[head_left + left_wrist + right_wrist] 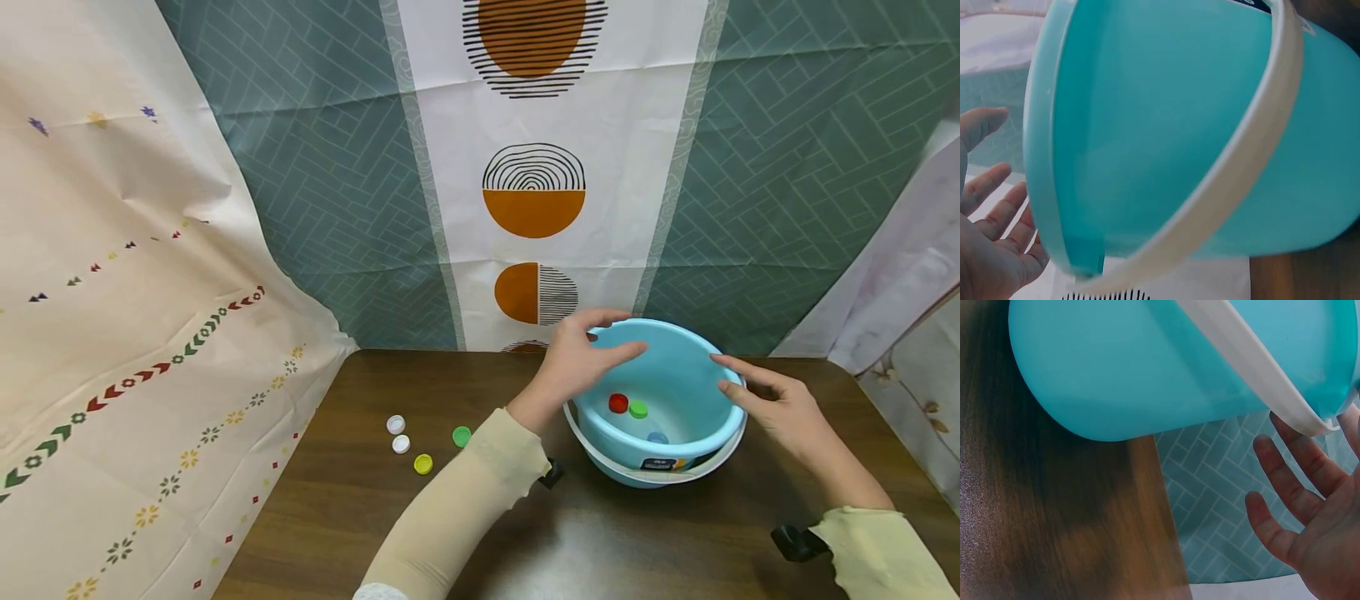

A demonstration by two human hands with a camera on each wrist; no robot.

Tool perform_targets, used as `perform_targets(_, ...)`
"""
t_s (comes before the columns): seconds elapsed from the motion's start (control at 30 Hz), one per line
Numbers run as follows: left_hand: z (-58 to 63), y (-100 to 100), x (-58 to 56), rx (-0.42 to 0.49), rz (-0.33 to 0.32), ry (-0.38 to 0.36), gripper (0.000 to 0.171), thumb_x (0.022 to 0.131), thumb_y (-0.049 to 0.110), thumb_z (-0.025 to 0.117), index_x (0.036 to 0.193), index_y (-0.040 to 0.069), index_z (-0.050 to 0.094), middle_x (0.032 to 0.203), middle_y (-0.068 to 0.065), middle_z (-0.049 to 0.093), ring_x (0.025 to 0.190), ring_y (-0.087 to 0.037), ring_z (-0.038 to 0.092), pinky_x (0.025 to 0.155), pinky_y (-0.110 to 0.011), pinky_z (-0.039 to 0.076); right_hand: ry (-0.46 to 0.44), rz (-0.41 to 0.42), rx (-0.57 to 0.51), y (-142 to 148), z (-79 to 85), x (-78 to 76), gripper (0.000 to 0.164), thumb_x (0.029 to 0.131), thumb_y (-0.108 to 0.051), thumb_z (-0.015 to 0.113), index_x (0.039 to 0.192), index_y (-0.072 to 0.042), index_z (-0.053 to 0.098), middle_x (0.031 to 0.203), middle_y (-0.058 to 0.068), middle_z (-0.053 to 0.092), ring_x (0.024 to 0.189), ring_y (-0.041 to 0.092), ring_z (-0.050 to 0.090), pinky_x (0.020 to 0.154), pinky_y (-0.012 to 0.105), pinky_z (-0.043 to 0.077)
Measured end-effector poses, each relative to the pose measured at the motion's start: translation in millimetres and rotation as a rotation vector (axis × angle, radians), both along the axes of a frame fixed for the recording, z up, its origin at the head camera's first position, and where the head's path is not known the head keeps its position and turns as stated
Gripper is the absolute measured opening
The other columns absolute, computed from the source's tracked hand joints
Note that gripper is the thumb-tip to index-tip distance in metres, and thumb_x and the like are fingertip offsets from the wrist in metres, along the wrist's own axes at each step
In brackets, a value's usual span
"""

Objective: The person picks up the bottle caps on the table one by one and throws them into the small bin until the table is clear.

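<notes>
A light blue bucket (652, 367) stands on the table, its white handle (1235, 169) lowered along the front. Inside, on the bottom, lie a red cap (618, 403), a green cap (638, 409) and a blue cap (657, 437). My left hand (573, 360) is at the left of the rim, fingers spread, thumb reaching over the opening. On the opposite side, my right hand (780, 414) has its fingertips right at the rim, beside the handle's end in the right wrist view. Neither hand grips the bucket.
To the left on the brown wooden table (337, 500) lie two white caps (395, 424), a yellow cap (423, 464) and another green cap (461, 436). Patterned cloth (337, 167) hangs behind the table's back edge, and a cream cloth (150, 333) drapes along the left.
</notes>
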State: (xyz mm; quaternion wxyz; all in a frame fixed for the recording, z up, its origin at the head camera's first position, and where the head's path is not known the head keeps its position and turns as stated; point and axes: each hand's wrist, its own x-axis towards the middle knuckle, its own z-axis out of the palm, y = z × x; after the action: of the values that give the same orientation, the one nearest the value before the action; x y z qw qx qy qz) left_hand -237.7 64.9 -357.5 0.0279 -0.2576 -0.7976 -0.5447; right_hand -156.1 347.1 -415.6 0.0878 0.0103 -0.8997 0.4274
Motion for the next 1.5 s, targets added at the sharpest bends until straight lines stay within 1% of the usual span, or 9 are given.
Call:
perform_targets(0.17, -2.0, -13, -3.8, 0.009, 0.009, 0.017, 0.042, 0.074, 0.047, 0.075, 0.112, 0.031, 0.065, 0.112, 0.01, 0.062, 0.094, -0.018, 0.059, 0.07, -0.024, 0.052, -0.008, 0.004, 0.001, 1, 0.4, -1.4, 0.047, 0.091, -0.037, 0.059, 0.136, -0.027, 0.05, 0.119, -0.027, 0.048, 0.096, -0.014, 0.045, 0.067, 0.012, 0.045)
perform_targets(0.23, -3.0, -18, -5.2, 0.007, 0.014, 0.033, 0.042, 0.075, 0.047, 0.074, 0.113, 0.031, 0.065, 0.112, 0.012, 0.062, 0.099, -0.021, 0.058, 0.075, -0.027, 0.052, -0.01, 0.002, 0.002, 2, 0.3, -2.1, 0.048, 0.091, -0.038, 0.059, 0.136, -0.027, 0.049, 0.121, -0.026, 0.048, 0.096, -0.015, 0.045, 0.067, 0.011, 0.044)
perform_targets(0.43, -6.6, -35, -8.4, 0.01, 0.036, 0.083, 0.043, 0.077, 0.047, 0.072, 0.116, 0.03, 0.063, 0.113, 0.017, 0.06, 0.109, -0.015, 0.055, 0.09, -0.041, 0.049, -0.014, -0.002, 0.005, 2, -0.1, -2.6, 0.048, 0.091, -0.038, 0.059, 0.136, -0.027, 0.049, 0.124, -0.025, 0.048, 0.099, -0.017, 0.042, 0.069, 0.009, 0.043)
perform_targets(0.53, -8.3, -43, -10.2, 0.015, 0.051, 0.101, 0.043, 0.078, 0.046, 0.071, 0.117, 0.03, 0.063, 0.116, 0.016, 0.06, 0.109, -0.012, 0.054, 0.09, -0.038, 0.049, -0.011, -0.003, 0.003, 2, 0.1, -2.3, 0.048, 0.091, -0.038, 0.059, 0.136, -0.028, 0.05, 0.125, -0.025, 0.047, 0.099, -0.018, 0.041, 0.069, 0.009, 0.043)
perform_targets(0.77, -14.2, -71, -12.2, 0.027, 0.113, 0.112, 0.041, 0.077, 0.046, 0.072, 0.115, 0.035, 0.062, 0.118, 0.006, 0.063, 0.102, -0.006, 0.055, 0.08, -0.028, 0.053, -0.013, -0.005, -0.002, 1, -0.2, -2.2, 0.047, 0.09, -0.038, 0.059, 0.136, -0.028, 0.05, 0.121, -0.028, 0.047, 0.098, -0.016, 0.043, 0.069, 0.01, 0.044)
perform_targets(0.97, -25.8, -107, -16.0, 0.007, 0.207, 0.096, 0.039, 0.076, 0.047, 0.073, 0.112, 0.036, 0.064, 0.113, 0.012, 0.063, 0.104, -0.009, 0.057, 0.084, -0.031, 0.051, -0.004, -0.003, 0.007, 2, -0.7, -1.7, 0.048, 0.09, -0.038, 0.059, 0.136, -0.027, 0.05, 0.121, -0.027, 0.047, 0.098, -0.016, 0.043, 0.068, 0.01, 0.043)
perform_targets(1.2, -42.8, -147, -17.5, -0.012, 0.277, 0.03, 0.042, 0.075, 0.048, 0.074, 0.115, 0.037, 0.063, 0.112, 0.011, 0.063, 0.093, -0.015, 0.064, 0.077, -0.033, 0.054, -0.006, -0.007, 0.012, 2, -0.9, -2.0, 0.048, 0.09, -0.038, 0.059, 0.136, -0.027, 0.05, 0.119, -0.029, 0.047, 0.097, -0.015, 0.043, 0.068, 0.01, 0.043)
perform_targets(1.33, -52.4, -163, -16.6, -0.05, 0.303, 0.034, 0.044, 0.075, 0.048, 0.073, 0.116, 0.035, 0.063, 0.113, 0.012, 0.063, 0.102, -0.011, 0.059, 0.086, -0.039, 0.052, 0.003, 0.001, 0.018, 2, -0.7, -1.4, 0.048, 0.09, -0.038, 0.059, 0.136, -0.027, 0.05, 0.119, -0.029, 0.047, 0.097, -0.015, 0.043, 0.067, 0.01, 0.043)
perform_targets(1.5, -65.8, -180, -13.1, -0.098, 0.322, 0.02, 0.044, 0.076, 0.044, 0.074, 0.116, 0.031, 0.063, 0.116, 0.009, 0.064, 0.111, -0.015, 0.058, 0.092, -0.039, 0.049, -0.004, 0.002, 0.013, 2, -0.7, -0.7, 0.048, 0.09, -0.038, 0.059, 0.136, -0.027, 0.05, 0.121, -0.029, 0.046, 0.098, -0.016, 0.042, 0.068, 0.01, 0.043)
